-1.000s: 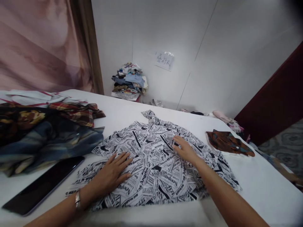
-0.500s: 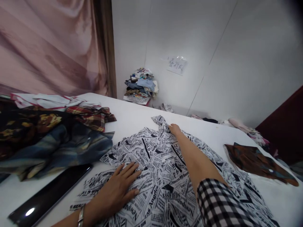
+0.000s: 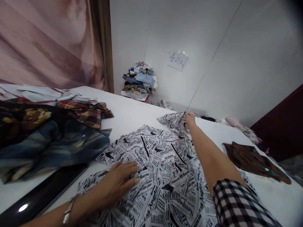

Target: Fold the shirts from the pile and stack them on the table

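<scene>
Newsprint-pattern garment [image 3: 163, 164]: spread flat on white bench [image 3: 132, 115], centre; legible print "Los Angeles", "WORLD", "ASSIFIEDS".
Left hand [image 3: 117, 184]: fingers released, flat, pressing near-left part of garment.
Right hand [image 3: 190, 121]: fingers pinching garment's far edge.
Left: clothes heap [image 3: 49, 132], dark tablet [image 3: 38, 198] near.
Right: brown cloth [image 3: 254, 160].
Far: handwritten wall note [image 3: 178, 60], unreadable.

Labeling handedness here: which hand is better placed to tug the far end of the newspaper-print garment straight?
Right. The right hand already pinches the newspaper-print garment at its far end; the left hand lies flat on the near part.
</scene>
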A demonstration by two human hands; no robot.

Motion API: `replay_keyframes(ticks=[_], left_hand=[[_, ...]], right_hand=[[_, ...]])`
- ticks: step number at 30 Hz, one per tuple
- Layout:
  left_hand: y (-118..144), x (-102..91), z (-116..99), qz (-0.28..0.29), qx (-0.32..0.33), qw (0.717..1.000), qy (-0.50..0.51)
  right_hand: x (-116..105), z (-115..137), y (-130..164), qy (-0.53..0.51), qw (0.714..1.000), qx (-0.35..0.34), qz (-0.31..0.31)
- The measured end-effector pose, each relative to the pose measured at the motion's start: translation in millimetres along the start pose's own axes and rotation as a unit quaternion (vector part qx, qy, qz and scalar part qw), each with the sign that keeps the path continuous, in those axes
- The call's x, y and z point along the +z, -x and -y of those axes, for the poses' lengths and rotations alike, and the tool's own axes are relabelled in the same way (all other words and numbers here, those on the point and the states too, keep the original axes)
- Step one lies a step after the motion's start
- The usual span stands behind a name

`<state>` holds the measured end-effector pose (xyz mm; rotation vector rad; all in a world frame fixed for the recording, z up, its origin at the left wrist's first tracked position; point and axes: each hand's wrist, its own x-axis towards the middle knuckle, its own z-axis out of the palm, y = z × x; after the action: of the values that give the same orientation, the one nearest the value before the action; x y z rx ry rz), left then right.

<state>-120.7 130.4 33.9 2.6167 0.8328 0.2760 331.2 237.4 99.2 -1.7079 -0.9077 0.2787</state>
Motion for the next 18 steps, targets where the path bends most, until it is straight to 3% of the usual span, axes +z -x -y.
replay_keyframes(ticks=[2, 5, 8, 10, 13, 18], left_hand=[[-32, -16.3, -3, -0.021, -0.008, 1.0, -0.005], [-101, -35.4, -5, -0.042, 0.02, 0.998, -0.04], [-172, -37.0, 0, -0.009, 0.01, 0.995, -0.099], [-206, -30.3, 7, -0.005, -0.007, 0.993, -0.122], [-232, -19.9, 19, -0.001, -0.024, 0.99, -0.14], [-240, -22.1, 28, -0.005, -0.02, 0.982, -0.189]], right_hand=[[-12, 7, -1, -0.059, 0.998, 0.016, -0.001], [-23, 16, 3, -0.124, 0.992, 0.029, -0.003], [-35, 25, 6, -0.16, 0.987, 0.022, -0.013], [-47, 32, 4, -0.18, 0.983, 0.011, -0.022], [-70, 41, 1, -0.228, 0.973, -0.021, -0.026], [-101, 51, -1, -0.264, 0.962, -0.056, -0.039]])
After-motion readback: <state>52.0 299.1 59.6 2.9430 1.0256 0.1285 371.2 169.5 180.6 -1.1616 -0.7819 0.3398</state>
